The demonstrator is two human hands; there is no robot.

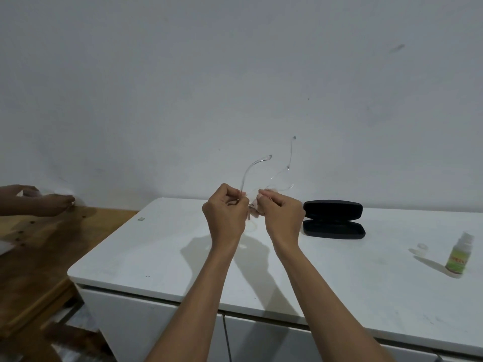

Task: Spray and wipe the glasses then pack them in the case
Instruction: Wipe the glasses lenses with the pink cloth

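I hold clear-framed glasses (261, 176) up above the white cabinet top (162, 246), their temples pointing up and away from me. My left hand (226, 211) pinches the frame at its left side. My right hand (281, 216) is closed on a small pale cloth (254, 205) pressed against a lens. A black glasses case (333, 219) lies open on the cabinet top, just right of my right hand. A small spray bottle (458, 254) with a green label stands at the far right, with its clear cap (420, 249) beside it.
A brown wooden table (39, 246) adjoins the cabinet on the left. Another person's hands (39, 201) work over it with something white. A plain white wall rises behind. Cabinet doors (162, 325) sit below the top's front edge.
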